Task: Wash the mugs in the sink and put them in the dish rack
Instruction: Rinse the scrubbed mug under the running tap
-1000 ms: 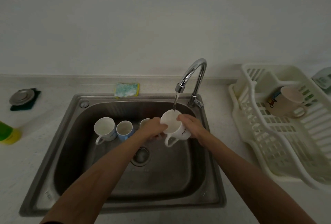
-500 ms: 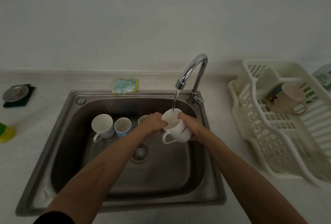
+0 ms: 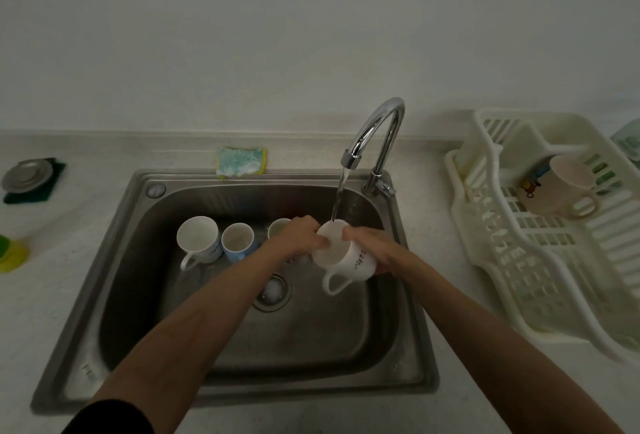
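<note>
A white mug (image 3: 349, 262) with dark lettering is tilted under the running tap (image 3: 372, 142), handle pointing down. My left hand (image 3: 299, 236) grips its rim and my right hand (image 3: 372, 246) wraps its side. Three more mugs stand at the back of the steel sink (image 3: 114, 260): a white one (image 3: 199, 239), a blue one (image 3: 239, 241) and one (image 3: 277, 227) mostly hidden behind my left hand. In the cream dish rack (image 3: 540, 260) to the right lies a beige mug (image 3: 557, 191) on its side.
A green-and-yellow sponge (image 3: 240, 162) lies on the sink's back ledge. A metal strainer plug (image 3: 26, 175) rests on a dark pad at far left. A yellow-green bottle (image 3: 10, 251) stands at the left edge. The drain (image 3: 272, 291) holds foam.
The mug has tipped a little more toward me under the stream, and my hands have shifted slightly on it. The camera view has drifted slightly.
</note>
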A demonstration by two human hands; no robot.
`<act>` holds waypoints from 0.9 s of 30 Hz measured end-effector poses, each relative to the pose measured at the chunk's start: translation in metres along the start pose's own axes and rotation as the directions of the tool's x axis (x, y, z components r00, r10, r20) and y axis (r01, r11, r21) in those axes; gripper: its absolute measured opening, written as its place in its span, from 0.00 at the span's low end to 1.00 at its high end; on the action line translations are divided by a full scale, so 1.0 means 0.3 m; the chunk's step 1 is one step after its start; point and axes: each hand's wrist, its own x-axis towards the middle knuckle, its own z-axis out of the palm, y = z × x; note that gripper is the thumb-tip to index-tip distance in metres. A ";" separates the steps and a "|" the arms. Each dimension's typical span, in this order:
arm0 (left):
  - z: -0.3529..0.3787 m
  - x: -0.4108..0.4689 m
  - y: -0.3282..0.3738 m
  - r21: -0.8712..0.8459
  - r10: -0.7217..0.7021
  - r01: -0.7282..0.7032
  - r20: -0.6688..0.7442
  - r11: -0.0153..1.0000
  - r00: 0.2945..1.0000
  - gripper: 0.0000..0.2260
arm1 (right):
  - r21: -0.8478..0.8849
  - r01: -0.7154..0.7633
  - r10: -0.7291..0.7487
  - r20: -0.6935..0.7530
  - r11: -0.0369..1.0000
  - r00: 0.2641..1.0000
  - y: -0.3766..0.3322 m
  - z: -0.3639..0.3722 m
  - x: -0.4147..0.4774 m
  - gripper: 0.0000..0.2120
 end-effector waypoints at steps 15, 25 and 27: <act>0.015 -0.018 -0.029 -0.194 -0.171 0.172 0.021 0.966 0.985 0.11 | 0.019 -0.031 0.031 0.021 0.999 0.999 -0.036 0.003 -0.015 0.13; 0.065 -0.094 -0.035 -0.470 -0.222 0.299 0.214 0.831 0.951 0.11 | 0.172 0.121 -0.097 -0.140 0.978 0.985 0.107 0.109 0.057 0.22; 0.077 -0.091 -0.053 -0.282 -0.224 0.233 0.062 0.931 0.972 0.12 | 0.109 0.100 -0.084 -0.138 0.989 0.987 0.134 0.143 0.075 0.22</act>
